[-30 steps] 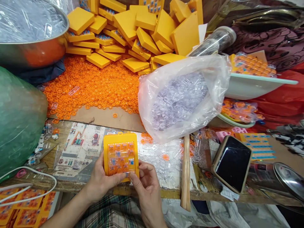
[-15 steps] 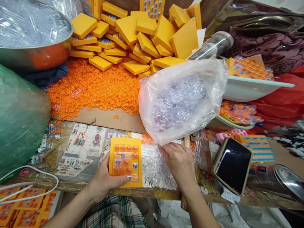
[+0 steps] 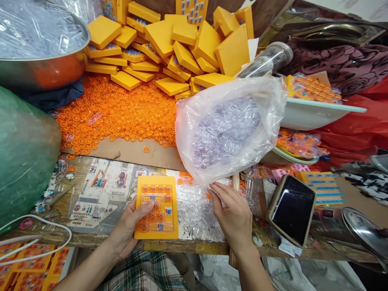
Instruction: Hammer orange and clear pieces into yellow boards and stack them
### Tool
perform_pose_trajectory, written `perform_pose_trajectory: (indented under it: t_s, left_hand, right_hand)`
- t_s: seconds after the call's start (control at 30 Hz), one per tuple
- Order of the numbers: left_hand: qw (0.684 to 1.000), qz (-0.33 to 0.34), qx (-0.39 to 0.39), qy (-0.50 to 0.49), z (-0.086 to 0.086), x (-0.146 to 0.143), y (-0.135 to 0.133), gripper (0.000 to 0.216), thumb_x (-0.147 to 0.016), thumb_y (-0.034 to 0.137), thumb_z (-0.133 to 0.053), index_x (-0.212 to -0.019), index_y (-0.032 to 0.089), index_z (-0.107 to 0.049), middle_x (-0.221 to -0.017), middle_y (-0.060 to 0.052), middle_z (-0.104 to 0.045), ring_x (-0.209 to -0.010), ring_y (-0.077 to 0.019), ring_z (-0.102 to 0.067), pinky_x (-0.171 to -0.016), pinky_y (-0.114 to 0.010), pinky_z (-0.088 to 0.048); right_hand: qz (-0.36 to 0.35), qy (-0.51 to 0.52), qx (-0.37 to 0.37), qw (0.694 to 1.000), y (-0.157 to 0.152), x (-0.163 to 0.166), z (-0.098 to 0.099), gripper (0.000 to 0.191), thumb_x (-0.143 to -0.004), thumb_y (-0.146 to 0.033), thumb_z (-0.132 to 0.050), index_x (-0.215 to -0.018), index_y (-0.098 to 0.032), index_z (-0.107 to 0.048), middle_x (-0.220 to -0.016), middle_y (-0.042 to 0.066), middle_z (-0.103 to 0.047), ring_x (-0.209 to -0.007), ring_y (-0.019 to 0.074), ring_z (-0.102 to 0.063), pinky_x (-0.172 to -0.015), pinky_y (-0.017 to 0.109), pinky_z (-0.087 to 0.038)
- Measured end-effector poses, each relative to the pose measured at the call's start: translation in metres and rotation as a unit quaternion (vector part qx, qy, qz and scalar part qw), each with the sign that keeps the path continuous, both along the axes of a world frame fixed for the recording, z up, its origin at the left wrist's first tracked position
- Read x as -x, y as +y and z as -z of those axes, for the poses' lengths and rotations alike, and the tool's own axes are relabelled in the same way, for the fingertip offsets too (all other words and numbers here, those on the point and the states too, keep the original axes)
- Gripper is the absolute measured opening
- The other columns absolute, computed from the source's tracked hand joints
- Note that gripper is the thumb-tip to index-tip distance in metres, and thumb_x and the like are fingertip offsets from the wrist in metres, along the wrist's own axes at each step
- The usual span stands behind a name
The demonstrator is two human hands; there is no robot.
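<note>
My left hand [image 3: 129,220] grips a yellow plastic panel [image 3: 172,206] by its left side, tilted up at the table's front edge. The thumb lies across the panel's face, on a clear cover at mid-height. Orange button caps and clear covers fill most slots, and a small blue-and-white part shows at the right. My right hand [image 3: 232,212] hovers over loose clear plastic pieces [image 3: 197,220], thumb and fingers curled together. A bit of orange shows by its fingertips; whether they hold it is unclear. Just behind stands a plastic bag [image 3: 189,141] of clear pieces.
Orange caps [image 3: 121,109] lie heaped behind, below a pile of yellow panels [image 3: 165,36]. A metal bowl [image 3: 60,54] and green bag [image 3: 24,161] stand left. At right are a phone [image 3: 292,210], a pale basin [image 3: 315,113] and a glass lid [image 3: 362,230]. A white cable [image 3: 65,226] loops at left.
My left thumb has moved from the panel's lower edge up to its middle. My right hand has shifted slightly, its fingers more curled. The whole view has drifted a little.
</note>
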State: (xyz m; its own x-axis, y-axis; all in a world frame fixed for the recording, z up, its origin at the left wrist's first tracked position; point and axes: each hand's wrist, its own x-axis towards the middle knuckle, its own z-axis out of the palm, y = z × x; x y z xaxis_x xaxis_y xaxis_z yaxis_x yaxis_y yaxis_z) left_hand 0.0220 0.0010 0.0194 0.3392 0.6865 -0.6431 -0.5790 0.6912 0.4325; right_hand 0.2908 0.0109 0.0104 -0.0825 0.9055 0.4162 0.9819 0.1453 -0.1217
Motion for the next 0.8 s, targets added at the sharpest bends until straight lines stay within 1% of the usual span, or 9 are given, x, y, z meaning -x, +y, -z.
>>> perform_pose_trajectory:
  t_s: [0.2,0.3,0.4,0.47,0.53,0.6,0.63,0.67,0.8]
  left_hand:
    - [1.0,0.002,0.001,-0.013,-0.002,0.003,0.001,0.04,-0.072,0.029,-0.081,-0.105,0.012,-0.065,-0.1,-0.011,-0.076,-0.092,-0.0278,-0.073,-0.084,-0.039,-0.06]
    - [1.0,-0.006,0.008,-0.009,-0.003,0.006,0.001,0.04,-0.072,0.028,-0.081,-0.105,0.012,-0.066,-0.1,-0.012,-0.076,-0.093,-0.028,-0.073,-0.084,-0.038,-0.06]
    - [1.0,-0.013,0.019,-0.01,-0.002,0.007,0.001,0.041,-0.072,0.028,-0.08,-0.106,0.011,-0.066,-0.101,-0.013,-0.076,-0.092,-0.0275,-0.073,-0.084,-0.036,-0.06]
    - [1.0,-0.013,0.019,-0.014,-0.003,0.006,0.002,0.041,-0.073,0.027,-0.079,-0.108,0.01,-0.065,-0.104,-0.014,-0.075,-0.093,-0.0276,-0.073,-0.085,-0.036,-0.06]
    - [1.0,-0.016,0.018,-0.016,-0.004,0.004,0.004,0.042,-0.074,0.027,-0.079,-0.109,0.01,-0.065,-0.106,-0.014,-0.075,-0.095,-0.0275,-0.072,-0.086,-0.037,-0.059]
    - [1.0,-0.017,0.017,-0.016,-0.005,0.001,0.005,0.043,-0.073,0.026,-0.08,-0.11,0.011,-0.064,-0.106,-0.014,-0.075,-0.095,-0.0274,-0.072,-0.086,-0.038,-0.059]
    - [1.0,-0.015,0.017,-0.016,-0.006,-0.001,0.006,0.043,-0.072,0.025,-0.08,-0.11,0.011,-0.064,-0.106,-0.013,-0.075,-0.095,-0.0275,-0.072,-0.086,-0.038,-0.059]
    - [1.0,-0.012,0.016,-0.018,-0.007,-0.002,0.006,0.043,-0.072,0.025,-0.08,-0.11,0.011,-0.064,-0.106,-0.013,-0.075,-0.095,-0.0277,-0.072,-0.087,-0.038,-0.059]
    - [1.0,-0.01,0.011,-0.025,-0.009,0.0,0.005,0.042,-0.071,0.026,-0.081,-0.108,0.011,-0.066,-0.105,-0.013,-0.075,-0.096,-0.0287,-0.072,-0.088,-0.039,-0.058]
  right_hand:
    - [0.029,-0.028,0.065,0.997,0.033,-0.003,0.0,0.022,-0.086,-0.018,-0.05,-0.088,-0.022,-0.072,-0.084,0.009,-0.071,-0.08,0.0269,-0.063,-0.07,0.04,-0.05]
    - [0.043,-0.036,0.086,0.995,0.037,-0.006,-0.007,0.025,-0.083,-0.012,-0.049,-0.083,-0.022,-0.072,-0.081,0.009,-0.072,-0.072,0.0264,-0.063,-0.064,0.039,-0.048]
    - [0.037,-0.04,0.091,0.994,0.024,-0.005,-0.032,0.024,-0.086,-0.015,-0.05,-0.081,-0.021,-0.072,-0.084,0.007,-0.074,-0.072,0.0261,-0.067,-0.061,0.037,-0.047]
    - [0.016,-0.023,0.071,0.997,0.013,0.0,-0.057,0.02,-0.089,-0.021,-0.053,-0.086,-0.022,-0.073,-0.086,0.004,-0.076,-0.076,0.0238,-0.069,-0.067,0.035,-0.05]
    - [-0.017,0.024,0.003,1.0,0.011,0.01,-0.081,0.017,-0.09,-0.025,-0.056,-0.095,-0.022,-0.072,-0.089,0.003,-0.076,-0.081,0.0197,-0.07,-0.076,0.031,-0.051]
    - [-0.027,0.007,-0.051,0.998,0.023,0.023,-0.098,0.018,-0.091,-0.021,-0.056,-0.098,-0.02,-0.072,-0.091,0.005,-0.076,-0.086,0.0203,-0.069,-0.083,0.032,-0.049]
    - [-0.03,-0.015,-0.03,0.999,0.034,0.029,-0.102,0.018,-0.091,-0.02,-0.056,-0.098,-0.018,-0.073,-0.094,0.007,-0.076,-0.089,0.0222,-0.069,-0.083,0.034,-0.048]
    - [-0.036,-0.042,0.026,0.998,0.046,0.034,-0.103,0.019,-0.09,-0.021,-0.058,-0.101,-0.017,-0.073,-0.098,0.009,-0.075,-0.092,0.0242,-0.068,-0.082,0.036,-0.048]
    - [-0.09,-0.069,0.141,0.983,0.085,0.049,-0.095,0.018,-0.08,-0.021,-0.071,-0.097,-0.021,-0.074,-0.096,0.003,-0.076,-0.085,0.0222,-0.069,-0.071,0.03,-0.047]
